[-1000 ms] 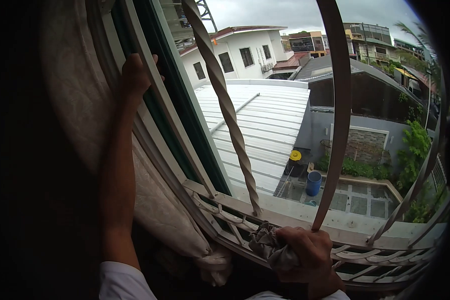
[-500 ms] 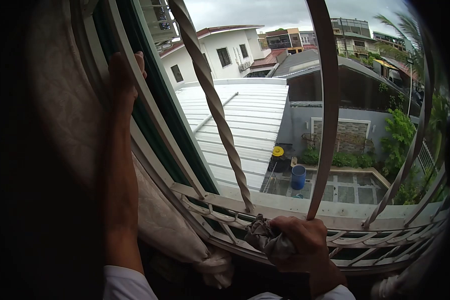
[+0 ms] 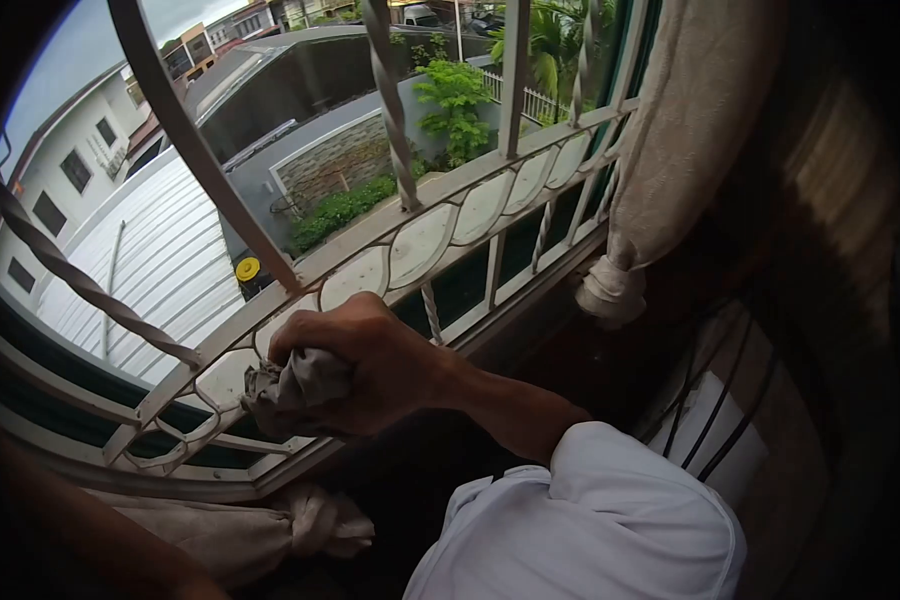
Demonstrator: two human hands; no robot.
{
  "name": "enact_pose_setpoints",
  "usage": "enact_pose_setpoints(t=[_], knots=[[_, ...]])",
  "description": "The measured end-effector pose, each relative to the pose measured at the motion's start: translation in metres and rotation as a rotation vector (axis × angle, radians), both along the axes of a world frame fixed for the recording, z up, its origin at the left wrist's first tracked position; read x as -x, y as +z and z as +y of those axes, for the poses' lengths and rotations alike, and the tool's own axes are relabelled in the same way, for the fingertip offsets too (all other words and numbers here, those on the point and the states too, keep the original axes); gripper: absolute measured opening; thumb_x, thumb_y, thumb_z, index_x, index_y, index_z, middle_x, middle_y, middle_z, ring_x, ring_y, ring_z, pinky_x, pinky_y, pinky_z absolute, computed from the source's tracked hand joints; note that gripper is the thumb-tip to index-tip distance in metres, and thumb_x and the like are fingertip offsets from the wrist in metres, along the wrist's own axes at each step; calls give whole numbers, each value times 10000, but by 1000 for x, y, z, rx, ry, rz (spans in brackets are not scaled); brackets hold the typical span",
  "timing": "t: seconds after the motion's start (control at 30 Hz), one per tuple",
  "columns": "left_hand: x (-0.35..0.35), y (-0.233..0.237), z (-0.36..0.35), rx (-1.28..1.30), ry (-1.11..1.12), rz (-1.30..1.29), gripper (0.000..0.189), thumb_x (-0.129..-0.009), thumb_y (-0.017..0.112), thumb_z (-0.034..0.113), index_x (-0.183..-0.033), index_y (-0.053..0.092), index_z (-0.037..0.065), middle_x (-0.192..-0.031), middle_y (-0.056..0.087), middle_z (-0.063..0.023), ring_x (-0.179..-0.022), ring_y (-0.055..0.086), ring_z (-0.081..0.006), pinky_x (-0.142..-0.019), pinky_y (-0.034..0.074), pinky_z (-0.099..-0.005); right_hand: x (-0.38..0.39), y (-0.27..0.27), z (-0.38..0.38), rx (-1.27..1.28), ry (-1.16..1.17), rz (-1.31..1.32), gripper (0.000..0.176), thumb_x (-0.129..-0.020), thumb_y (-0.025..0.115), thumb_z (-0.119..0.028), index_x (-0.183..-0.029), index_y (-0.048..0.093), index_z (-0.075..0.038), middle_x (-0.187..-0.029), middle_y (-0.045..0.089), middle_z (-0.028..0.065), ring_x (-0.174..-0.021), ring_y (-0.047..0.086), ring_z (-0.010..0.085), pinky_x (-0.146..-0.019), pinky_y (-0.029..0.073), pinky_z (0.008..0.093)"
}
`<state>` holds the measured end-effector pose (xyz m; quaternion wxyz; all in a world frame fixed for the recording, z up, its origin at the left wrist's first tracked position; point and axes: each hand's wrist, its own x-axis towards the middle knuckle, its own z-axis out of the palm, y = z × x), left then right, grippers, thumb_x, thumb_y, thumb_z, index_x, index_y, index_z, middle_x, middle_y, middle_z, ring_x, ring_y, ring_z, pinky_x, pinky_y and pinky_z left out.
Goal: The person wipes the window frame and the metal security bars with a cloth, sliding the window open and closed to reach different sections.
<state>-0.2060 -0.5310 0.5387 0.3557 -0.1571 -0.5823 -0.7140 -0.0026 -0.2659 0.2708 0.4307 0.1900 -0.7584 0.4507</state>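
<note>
My right hand (image 3: 362,362) is closed round a crumpled grey cloth (image 3: 300,388), which bulges out past the thumb side. Hand and cloth overlap the lower scrollwork of the white metal window grille (image 3: 410,208). Just beyond the knuckles rises a flat upright bar (image 3: 205,165), and to its left stands a twisted bar (image 3: 80,280). Of my left arm only a dark stretch of forearm (image 3: 100,525) shows in the lower left corner; that hand lies outside the picture.
Knotted curtains hang at both sides, one curtain (image 3: 685,120) at the right and another curtain (image 3: 200,530) at lower left. Dark cables (image 3: 715,415) run beside a white panel at right. Outside are a corrugated roof (image 3: 155,270) and a walled garden.
My view has swung right and down, so the right-hand curtain now shows. The left hand, earlier up at the window frame, has left the picture. The right hand still grips the cloth.
</note>
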Motion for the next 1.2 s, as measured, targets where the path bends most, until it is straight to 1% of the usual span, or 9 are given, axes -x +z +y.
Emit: enact_pose_setpoints(t=[0.1, 0.17, 0.27, 0.3, 0.4, 0.5, 0.6, 0.97, 1.2], knots=[[-41, -64, -1, 101, 291, 263, 239, -926, 501, 34, -1005, 691, -86, -823, 710, -152, -589, 661, -181, -396, 481, -299, -59, -41, 18, 15, -42, -241, 381, -679, 825, -114, -1005, 640, -51, -847, 694, 102, -757, 714, 256, -678, 549, 309], [8, -127, -39, -70, 226, 429, 273, -909, 666, 316, -899, 678, 44, -657, 605, 10, -452, 514, -77, -382, 345, -235, -97, -72, 32, 133, -105, -366, 319, -740, 840, -121, -989, 659, -35, -858, 711, 104, -759, 719, 202, -690, 548, 296], [-132, -203, 52, 104, -321, 556, 178, -940, 639, 68, -979, 652, -105, -895, 727, -181, -640, 630, -140, -493, 457, -221, -156, -117, 57, 271, -271, -462, 297, -772, 854, -153, -978, 685, -20, -865, 729, 95, -770, 710, 149, -698, 550, 291], [-159, -228, 76, 305, -227, 544, 249, -960, 628, 114, -936, 657, -132, -864, 728, -201, -602, 607, -158, -492, 446, -227, -177, -125, 66, 345, -327, -527, 284, -776, 851, -152, -973, 696, -19, -858, 732, 88, -764, 703, 139, -693, 549, 288], [-198, -289, 122, 1170, -809, 147, 265, -942, 674, 93, -1170, 648, -38, -1000, 698, -148, -827, 659, -179, -725, 550, -298, -234, -141, 93, 457, -459, -620, 272, -780, 849, -165, -965, 712, -21, -846, 736, 75, -754, 690, 126, -687, 546, 281], [-246, -354, 217, 1145, -1198, 191, 180, -832, 718, -2, -1010, 715, 16, -856, 743, -69, -633, 653, -90, -562, 491, -231, -288, -141, 131, 487, -551, -701, 279, -783, 849, -199, -959, 719, -27, -829, 735, 68, -741, 679, 118, -686, 543, 280], [-313, -367, 290, 1278, -1502, 141, 214, -824, 705, -32, -1029, 706, 28, -859, 734, -119, -742, 740, -196, -614, 566, -283, -340, -149, 174, 498, -600, -792, 308, -785, 846, -251, -959, 720, -30, -790, 727, 78, -717, 670, 121, -677, 538, 289], [-469, -398, 494, 1181, -2029, 62, 178, -910, 649, -6, -1073, 717, 4, -893, 736, -62, -684, 657, -94, -617, 534, -238, -506, -144, 276, 704, -1177, -524, 308, -779, 847, -218, -949, 711, -1, -779, 723, 132, -733, 708, 164, -661, 550, 314], [-522, -423, 589, 1148, -2222, -132, 272, -935, 646, 43, -1203, 642, 0, -994, 730, -72, -732, 643, -95, -655, 530, -254, -539, -153, 322, 836, -1204, -533, 291, -783, 858, -188, -935, 704, 6, -784, 720, 83, -705, 648, 97, -648, 529, 266]])
